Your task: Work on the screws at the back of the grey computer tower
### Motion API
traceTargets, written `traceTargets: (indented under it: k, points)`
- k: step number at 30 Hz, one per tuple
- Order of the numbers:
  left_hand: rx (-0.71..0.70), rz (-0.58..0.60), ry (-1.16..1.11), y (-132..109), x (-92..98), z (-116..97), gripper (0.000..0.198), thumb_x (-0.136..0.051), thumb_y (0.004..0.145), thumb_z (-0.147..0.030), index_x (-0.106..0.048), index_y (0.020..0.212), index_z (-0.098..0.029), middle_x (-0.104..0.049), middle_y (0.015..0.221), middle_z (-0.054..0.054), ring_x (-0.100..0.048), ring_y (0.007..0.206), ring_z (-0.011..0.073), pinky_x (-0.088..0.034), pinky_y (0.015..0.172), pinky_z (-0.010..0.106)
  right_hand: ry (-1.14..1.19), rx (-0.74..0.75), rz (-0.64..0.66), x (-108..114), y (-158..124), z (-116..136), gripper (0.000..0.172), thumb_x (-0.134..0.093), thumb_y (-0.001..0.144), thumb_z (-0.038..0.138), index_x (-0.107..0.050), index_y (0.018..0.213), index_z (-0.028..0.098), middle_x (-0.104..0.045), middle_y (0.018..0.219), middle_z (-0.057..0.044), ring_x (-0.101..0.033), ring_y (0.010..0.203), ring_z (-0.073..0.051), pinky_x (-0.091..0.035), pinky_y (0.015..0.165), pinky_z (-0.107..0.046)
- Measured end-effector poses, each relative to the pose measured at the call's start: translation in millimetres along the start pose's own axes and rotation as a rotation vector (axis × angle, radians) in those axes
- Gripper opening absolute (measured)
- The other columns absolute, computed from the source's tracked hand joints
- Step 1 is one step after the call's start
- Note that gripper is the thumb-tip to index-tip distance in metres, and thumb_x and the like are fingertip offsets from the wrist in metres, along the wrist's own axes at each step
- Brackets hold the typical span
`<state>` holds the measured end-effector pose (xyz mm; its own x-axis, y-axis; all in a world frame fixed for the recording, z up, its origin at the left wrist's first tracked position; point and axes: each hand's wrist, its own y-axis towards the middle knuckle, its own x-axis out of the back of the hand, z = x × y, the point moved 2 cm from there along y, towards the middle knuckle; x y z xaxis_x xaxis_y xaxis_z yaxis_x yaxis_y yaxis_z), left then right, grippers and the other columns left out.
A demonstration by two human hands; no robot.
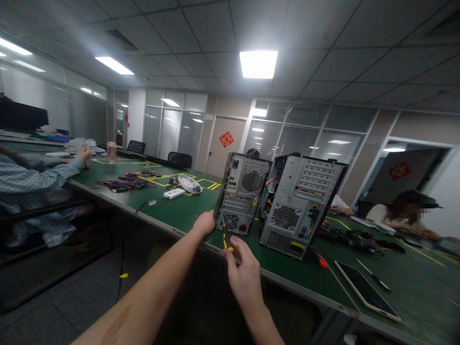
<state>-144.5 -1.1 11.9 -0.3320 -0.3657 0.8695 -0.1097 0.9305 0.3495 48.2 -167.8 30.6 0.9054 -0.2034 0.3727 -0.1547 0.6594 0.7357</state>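
Note:
In the head view, my right hand (244, 268) grips a screwdriver (226, 237) by its black and yellow handle. The shaft points up at the lower back panel of a computer case (239, 196), by the fan grille; whether the tip sits on a screw is too small to tell. Against that case's lower left edge is my left hand (205, 223), its fingers mostly hidden from me. A second computer case (300, 206), larger and also upright with its back facing me, stands close to the right. Both rest on the green table (187, 211).
Left on the table lie a white power strip-like box (174, 193), a round white grille (189, 184) and tangled wires (125, 182). To the right are a red-handled tool (322, 261), a tablet (366, 290), a slim tool (373, 275) and black cables (355, 239). People sit at both sides.

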Motion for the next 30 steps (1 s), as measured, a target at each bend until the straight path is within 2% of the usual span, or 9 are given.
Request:
traceTargets:
  k: [4, 8, 12, 17, 23, 26, 30]
  points:
    - [0.006, 0.006, -0.003, 0, 0.2, 0, 0.026, -0.04, 0.096, -0.016, -0.059, 0.113, -0.016, -0.072, 0.109, 0.017, -0.071, 0.102, 0.0265, -0.053, 0.088, 0.035, 0.029, -0.007, 0.019, -3, -1, -1, 0.024, -0.061, 0.094, 0.027, -0.071, 0.115, 0.019, -0.068, 0.127, -0.012, -0.067, 0.114, -0.025, -0.058, 0.096, -0.037]
    - [0.011, 0.016, -0.005, 0, -0.2, 0, 0.027, -0.04, 0.096, -0.016, -0.059, 0.114, -0.016, -0.072, 0.11, 0.017, -0.071, 0.103, 0.026, -0.052, 0.09, 0.035, -0.012, 0.034, 0.014, 0, 1, 1, 0.03, -0.058, 0.096, 0.024, -0.071, 0.122, 0.02, -0.067, 0.131, -0.012, -0.065, 0.12, -0.025, -0.054, 0.103, -0.041]
    - [0.005, 0.011, -0.002, 0, 0.2, 0, 0.025, -0.04, 0.096, -0.016, -0.06, 0.111, -0.016, -0.073, 0.109, 0.017, -0.071, 0.102, 0.0256, -0.053, 0.088, 0.034, -0.07, 0.098, 0.06, 5, 2, 3, 0.035, -0.052, 0.098, 0.02, -0.069, 0.129, 0.024, -0.065, 0.138, -0.009, -0.061, 0.126, -0.025, -0.049, 0.109, -0.045]
    - [0.008, 0.016, 0.003, -1, 2.4, -2, 0.025, -0.041, 0.096, -0.016, -0.059, 0.113, -0.016, -0.072, 0.11, 0.018, -0.071, 0.102, 0.0265, -0.053, 0.088, 0.035, -0.137, 0.178, 0.105, 9, 3, 6, 0.046, -0.043, 0.099, 0.014, -0.063, 0.137, 0.03, -0.06, 0.144, -0.006, -0.061, 0.12, -0.025, -0.052, 0.103, -0.048]
    - [0.011, 0.011, 0.006, -1, 1.7, -2, 0.026, -0.041, 0.097, -0.016, -0.06, 0.114, -0.016, -0.072, 0.109, 0.017, -0.071, 0.102, 0.0252, -0.052, 0.088, 0.033, -0.087, 0.085, 0.046, 5, 3, 4, 0.034, -0.056, 0.095, 0.02, -0.07, 0.126, 0.022, -0.067, 0.134, -0.01, -0.064, 0.121, -0.026, -0.052, 0.106, -0.045]
    - [0.002, -0.006, 0.006, -1, 0.8, -1, 0.025, -0.041, 0.096, -0.015, -0.06, 0.112, -0.016, -0.073, 0.107, 0.016, -0.072, 0.1, 0.025, -0.053, 0.086, 0.033, -0.045, 0.017, 0.026, 1, 2, 2, 0.028, -0.062, 0.092, 0.023, -0.072, 0.118, 0.019, -0.068, 0.128, -0.012, -0.067, 0.115, -0.026, -0.057, 0.098, -0.04]
    - [0.002, -0.001, 0.004, -1, 0.4, 0, 0.025, -0.04, 0.096, -0.015, -0.06, 0.112, -0.016, -0.073, 0.108, 0.016, -0.072, 0.1, 0.0257, -0.053, 0.087, 0.034, -0.005, 0.01, 0.005, -2, 1, 0, 0.025, -0.063, 0.093, 0.025, -0.072, 0.115, 0.02, -0.069, 0.125, -0.012, -0.068, 0.112, -0.025, -0.059, 0.094, -0.037]
